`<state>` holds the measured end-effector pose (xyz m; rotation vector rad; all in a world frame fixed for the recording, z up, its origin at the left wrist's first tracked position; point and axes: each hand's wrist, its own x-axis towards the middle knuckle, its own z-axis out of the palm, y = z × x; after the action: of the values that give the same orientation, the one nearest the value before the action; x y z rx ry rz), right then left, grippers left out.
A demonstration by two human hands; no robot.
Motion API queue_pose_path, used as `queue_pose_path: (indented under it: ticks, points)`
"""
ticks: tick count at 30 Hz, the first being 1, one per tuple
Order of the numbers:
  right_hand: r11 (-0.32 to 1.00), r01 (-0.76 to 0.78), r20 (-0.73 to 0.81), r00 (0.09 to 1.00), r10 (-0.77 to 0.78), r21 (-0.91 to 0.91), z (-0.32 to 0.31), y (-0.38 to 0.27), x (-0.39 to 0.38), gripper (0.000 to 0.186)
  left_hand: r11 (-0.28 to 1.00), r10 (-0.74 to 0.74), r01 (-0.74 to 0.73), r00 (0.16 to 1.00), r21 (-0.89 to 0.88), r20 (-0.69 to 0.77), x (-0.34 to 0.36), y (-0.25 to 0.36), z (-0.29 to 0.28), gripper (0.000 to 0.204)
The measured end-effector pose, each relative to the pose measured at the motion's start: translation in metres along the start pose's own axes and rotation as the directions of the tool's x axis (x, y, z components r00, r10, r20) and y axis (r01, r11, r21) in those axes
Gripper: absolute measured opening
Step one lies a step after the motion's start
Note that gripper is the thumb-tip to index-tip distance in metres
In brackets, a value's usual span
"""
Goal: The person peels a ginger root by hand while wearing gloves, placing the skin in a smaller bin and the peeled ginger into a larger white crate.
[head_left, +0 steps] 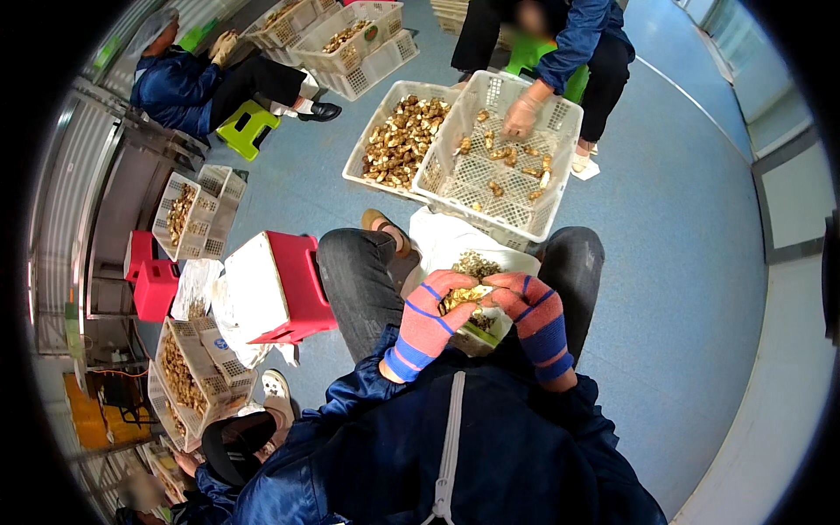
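Observation:
Both my hands wear fingerless-looking pink gloves with blue stripes and meet above a white tub between my knees. My left hand is closed on a pale yellowish mushroom. From the other side my right hand is closed against the same mushroom, its fingertips near its right end. Whether a small tool sits in the right fingers is hidden. Below the hands, small mushroom trimmings lie in the tub. A green strip shows at its near side.
Ahead, a white crate holds scattered mushrooms; a co-worker's gloved hand reaches in. Beside it stands a fuller crate. A pink stool is left of my knee. Other crates and seated people are farther left.

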<state>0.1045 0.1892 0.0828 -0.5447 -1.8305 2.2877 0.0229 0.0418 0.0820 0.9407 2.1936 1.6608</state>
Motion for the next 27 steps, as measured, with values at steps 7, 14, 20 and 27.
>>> queue_pose_path:
  ticks: [7,14,20,27]
  points:
    - [0.968,0.175,0.033,0.985,-0.172,-0.182,0.000,0.006,0.004,0.017,0.991,0.106,-0.107,0.994,0.085,0.010,0.002,0.000,0.000,0.022]
    - [0.918,0.331,0.028,0.942,-0.333,-0.217,-0.005,0.028,0.009,0.014,0.701,-0.475,0.576,0.817,-0.422,0.326,0.000,-0.011,-0.007,0.026]
    - [0.999,-0.005,-0.138,0.990,0.000,-0.032,-0.010,0.025,0.009,0.014,-0.310,-0.404,0.513,0.691,-0.801,0.599,0.041,-0.085,-0.021,0.031]
    - [0.998,-0.017,-0.113,0.994,0.011,-0.052,-0.003,0.021,0.006,0.016,-0.078,-0.547,0.312,0.781,-0.947,0.302,0.171,-0.145,-0.076,0.031]
